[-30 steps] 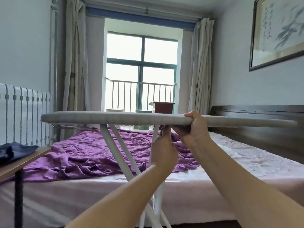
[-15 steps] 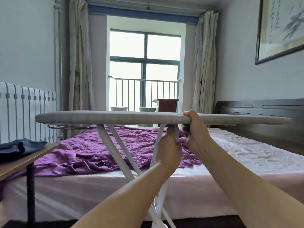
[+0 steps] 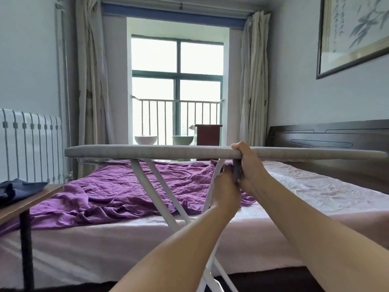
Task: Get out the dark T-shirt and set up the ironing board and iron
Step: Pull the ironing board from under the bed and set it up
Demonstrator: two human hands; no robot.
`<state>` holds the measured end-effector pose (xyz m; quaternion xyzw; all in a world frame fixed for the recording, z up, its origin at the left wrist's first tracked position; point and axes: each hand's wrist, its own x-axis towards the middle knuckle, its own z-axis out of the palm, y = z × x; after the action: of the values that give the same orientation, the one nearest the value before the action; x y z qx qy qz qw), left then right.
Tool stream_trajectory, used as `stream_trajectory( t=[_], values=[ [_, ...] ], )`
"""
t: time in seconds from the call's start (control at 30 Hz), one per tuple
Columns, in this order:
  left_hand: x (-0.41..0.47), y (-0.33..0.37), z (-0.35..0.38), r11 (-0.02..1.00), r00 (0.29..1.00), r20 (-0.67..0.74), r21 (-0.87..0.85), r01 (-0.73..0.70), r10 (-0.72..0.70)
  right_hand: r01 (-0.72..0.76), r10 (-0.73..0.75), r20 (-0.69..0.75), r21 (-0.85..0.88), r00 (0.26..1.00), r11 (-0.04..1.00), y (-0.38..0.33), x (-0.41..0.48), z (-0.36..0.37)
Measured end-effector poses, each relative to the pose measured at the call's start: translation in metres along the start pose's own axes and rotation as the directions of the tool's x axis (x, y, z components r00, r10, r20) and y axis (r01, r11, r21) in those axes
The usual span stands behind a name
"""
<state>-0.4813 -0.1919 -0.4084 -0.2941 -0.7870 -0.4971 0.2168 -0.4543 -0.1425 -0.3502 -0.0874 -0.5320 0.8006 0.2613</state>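
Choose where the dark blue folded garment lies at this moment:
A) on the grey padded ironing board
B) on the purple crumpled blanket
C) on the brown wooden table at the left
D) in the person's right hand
C: the dark blue folded garment rests on the brown wooden table at the left edge, apart from the grey padded ironing board.

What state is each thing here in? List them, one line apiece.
Ironing board: unfolded, level, on crossed white legs.
Right hand: gripping the board's near edge.
Left hand: under the board, closed on a dark lever.
T-shirt: crumpled on the side table.
Blanket: rumpled on the bed.
Curtains: drawn open.
Iron: not in view.
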Motion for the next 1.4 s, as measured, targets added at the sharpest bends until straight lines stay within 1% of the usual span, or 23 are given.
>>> stream_trajectory(
  t=[0.1, 0.2, 0.23, 0.3, 0.37, 0.47, 0.63, 0.7, 0.77, 0.8, 0.83, 0.87, 0.9, 0.93, 0.97, 1.0, 1.03, 1.1, 1.2, 1.23, 1.27, 1.37, 1.4],
  values=[
    [0.002, -0.001, 0.016, 0.985, 0.997, 0.030, -0.157, 0.078, -0.075, -0.016, 0.015, -0.022, -0.064, 1.000, 0.998, 0.000, 0.002, -0.011],
    [0.003, -0.002, 0.020, 0.971, 0.997, 0.037, -0.228, 0.074, -0.068, -0.006, 0.009, 0.030, -0.095, 0.999, 0.995, -0.002, 0.003, -0.017],
    [0.002, -0.003, 0.019, 0.973, 0.996, 0.063, -0.218, 0.071, -0.058, -0.003, 0.008, 0.049, -0.103, 0.999, 0.995, -0.003, 0.002, -0.019],
    [-0.001, -0.002, 0.015, 0.992, 0.992, 0.120, -0.112, 0.062, -0.049, 0.007, 0.000, 0.063, -0.103, 0.998, 0.995, -0.004, 0.002, -0.024],
    [-0.004, -0.001, 0.015, 0.996, 0.989, 0.129, -0.038, 0.079, -0.074, 0.007, 0.001, 0.073, -0.100, 0.997, 0.995, -0.006, 0.003, -0.029],
    [-0.008, 0.004, 0.017, 0.988, 0.987, 0.120, -0.096, 0.123, -0.111, 0.008, 0.002, 0.098, -0.103, 0.995, 0.995, -0.006, 0.003, -0.033],
    [-0.008, 0.006, 0.019, 0.992, 0.986, 0.131, -0.060, 0.108, -0.099, 0.012, -0.001, 0.102, -0.103, 0.995, 0.995, -0.002, 0.008, -0.037],
    [-0.008, 0.005, 0.020, 0.997, 0.985, 0.162, -0.031, 0.071, -0.065, 0.034, -0.022, 0.117, -0.106, 0.993, 0.994, 0.001, 0.012, -0.041],
    [-0.010, 0.004, 0.018, 0.995, 0.984, 0.176, 0.094, -0.033, 0.016, 0.064, -0.050, 0.120, -0.115, 0.992, 0.991, 0.003, 0.016, -0.045],
    [-0.012, 0.005, 0.016, 0.967, 0.982, 0.160, 0.218, -0.130, 0.096, 0.069, -0.056, 0.113, -0.118, 0.992, 0.991, 0.003, 0.017, -0.047],
    [-0.015, 0.006, 0.014, 0.900, 0.968, 0.109, 0.357, -0.250, 0.225, 0.063, -0.051, 0.100, -0.120, 0.994, 0.991, 0.003, 0.017, -0.047],
    [-0.017, 0.005, 0.013, 0.794, 0.917, 0.050, 0.483, -0.370, 0.397, 0.048, -0.036, 0.097, -0.122, 0.995, 0.991, 0.002, 0.015, -0.047],
    [-0.020, 0.005, 0.012, 0.657, 0.815, 0.012, 0.585, -0.476, 0.580, 0.030, -0.018, 0.093, -0.127, 0.996, 0.991, 0.002, 0.014, -0.047],
    [-0.021, 0.004, 0.010, 0.514, 0.689, 0.005, 0.662, -0.546, 0.725, 0.012, 0.000, 0.093, -0.132, 0.996, 0.991, 0.002, 0.014, -0.048],
    [-0.022, 0.003, 0.006, 0.419, 0.598, 0.000, 0.713, -0.562, 0.801, 0.006, 0.007, 0.106, -0.123, 0.994, 0.992, 0.002, 0.016, -0.047],
    [-0.019, 0.002, 0.001, 0.369, 0.559, -0.006, 0.757, -0.539, 0.829, 0.020, -0.006, 0.134, -0.110, 0.991, 0.994, 0.002, 0.015, -0.046],
    [-0.017, 0.001, -0.007, 0.350, 0.548, -0.025, 0.794, -0.497, 0.836, 0.033, -0.018, 0.160, -0.091, 0.987, 0.995, 0.002, 0.015, -0.044],
    [-0.012, -0.003, -0.022, 0.331, 0.561, -0.035, 0.837, -0.436, 0.827, 0.055, -0.044, 0.151, -0.063, 0.987, 0.997, 0.002, 0.017, -0.043],
    [-0.006, -0.003, -0.042, 0.284, 0.642, 0.023, 0.884, -0.371, 0.766, 0.073, -0.068, 0.115, -0.039, 0.991, 0.997, 0.003, 0.017, -0.038],
    [-0.003, -0.003, -0.047, 0.265, 0.655, 0.035, 0.897, -0.353, 0.755, 0.076, -0.073, 0.099, -0.027, 0.992, 0.997, 0.003, 0.018, -0.037],
    [0.000, -0.001, -0.053, 0.235, 0.665, 0.054, 0.911, -0.338, 0.745, 0.077, -0.074, 0.088, -0.027, 0.993, 0.997, 0.004, 0.019, -0.036],
    [0.008, 0.004, -0.063, 0.121, 0.656, 0.145, 0.932, -0.343, 0.740, 0.088, -0.087, 0.080, -0.011, 0.993, 0.996, 0.006, 0.020, -0.034],
    [0.008, 0.006, -0.065, 0.109, 0.664, 0.161, 0.931, -0.347, 0.730, 0.093, -0.093, 0.075, -0.006, 0.993, 0.996, 0.006, 0.021, -0.034]
  ],
)
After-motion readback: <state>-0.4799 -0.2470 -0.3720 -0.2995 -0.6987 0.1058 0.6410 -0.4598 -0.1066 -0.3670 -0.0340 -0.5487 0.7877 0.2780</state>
